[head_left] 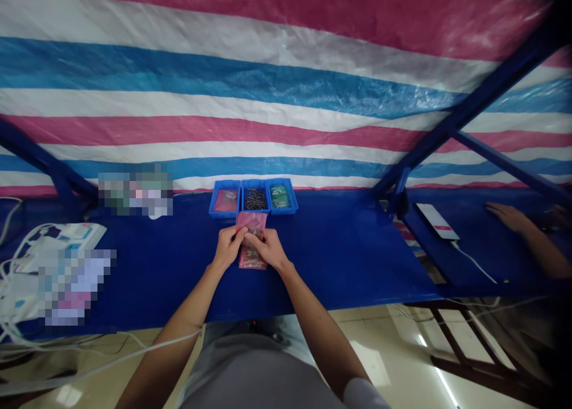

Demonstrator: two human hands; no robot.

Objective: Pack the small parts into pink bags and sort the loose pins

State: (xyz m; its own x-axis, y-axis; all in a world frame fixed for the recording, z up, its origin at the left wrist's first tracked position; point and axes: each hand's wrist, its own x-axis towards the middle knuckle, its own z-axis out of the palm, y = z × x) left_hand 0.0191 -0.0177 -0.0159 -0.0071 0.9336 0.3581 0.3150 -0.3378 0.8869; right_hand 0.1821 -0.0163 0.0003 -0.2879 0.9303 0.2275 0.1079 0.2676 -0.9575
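Both my hands grip a pink see-through plastic bag over the middle of the blue table. My left hand pinches its left side, thumb pointing inward. On the right side, my right hand is closed on the same bag, its thumb across the front. Small metallic pieces show in the lower part of the bag, too small to name. Just beyond stand three blue bins: the left bin with a pink bag, the middle bin with dark small hardware pieces, the right bin with green-tinted packets.
White power strips and tangled cables lie at the left, beside blurred-out items. A phone on a charging cable lies on the neighbouring table at right, near another person's hand. Blue metal frame bars and a striped tarp stand behind.
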